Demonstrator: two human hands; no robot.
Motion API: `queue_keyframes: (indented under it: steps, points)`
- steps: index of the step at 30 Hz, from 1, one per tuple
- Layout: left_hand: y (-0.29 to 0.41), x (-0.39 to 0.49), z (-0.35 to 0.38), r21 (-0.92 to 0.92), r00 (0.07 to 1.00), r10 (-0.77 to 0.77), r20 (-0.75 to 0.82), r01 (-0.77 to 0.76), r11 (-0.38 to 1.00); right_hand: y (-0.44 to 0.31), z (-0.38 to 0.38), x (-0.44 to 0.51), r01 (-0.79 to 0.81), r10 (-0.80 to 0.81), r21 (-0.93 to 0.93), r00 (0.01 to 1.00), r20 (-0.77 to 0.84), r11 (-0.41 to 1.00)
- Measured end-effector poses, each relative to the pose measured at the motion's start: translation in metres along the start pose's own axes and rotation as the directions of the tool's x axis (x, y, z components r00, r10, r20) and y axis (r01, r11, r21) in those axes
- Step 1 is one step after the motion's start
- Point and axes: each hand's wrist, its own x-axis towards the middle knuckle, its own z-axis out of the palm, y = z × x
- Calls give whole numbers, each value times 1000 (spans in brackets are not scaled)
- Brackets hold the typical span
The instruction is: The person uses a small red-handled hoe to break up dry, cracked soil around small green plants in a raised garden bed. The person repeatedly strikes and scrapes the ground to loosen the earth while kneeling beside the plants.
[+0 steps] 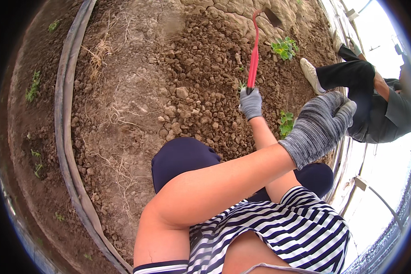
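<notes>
My right hand (251, 103), in a grey knitted glove, grips the end of a red-handled hand hoe (253, 61). The hoe's curved neck reaches up the view to a dark, blurred blade (272, 17) over cracked soil. My left arm crosses over my right forearm. At its end, my left hand (320, 126), in a striped grey knitted glove, is closed with no object visible in it. A leafy seedling (286, 124) grows between my hands, partly hidden by my left arm. Another seedling (285, 48) stands to the right of the hoe.
Crumbled clods (198, 75) cover the bed before my knees. A long flat hose (64, 102) curves along the left, with dry roots (116, 114) beside it. Another person (370, 99) in dark clothes sits or crouches at the right, near plastic sheeting (380, 171).
</notes>
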Motion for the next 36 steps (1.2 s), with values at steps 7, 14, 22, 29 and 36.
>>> queue_keyframes:
  steps: [7, 14, 22, 29, 36]
  points:
    - [-1, -5, 1, 200, 1000, 15, 0, -15, 980, 43, -28, -17, -485, 244, 362, 805, 541, 796]
    - [-4, 0, 4, -36, 994, -105, 37, 106, 994, 56, 1, -43, -147, 183, -121, 903, 389, 982]
    - [-4, 0, 2, 81, 995, -95, 34, 92, 992, 41, -74, -47, -826, -85, 498, 494, 865, 264]
    - [0, -4, 3, 132, 994, -105, 38, 99, 986, 37, -60, -83, -752, 504, 451, 658, 559, 482]
    - [1, -3, 2, 114, 997, -61, 37, 56, 992, 15, -48, -124, -769, 423, 194, 522, 741, 609]
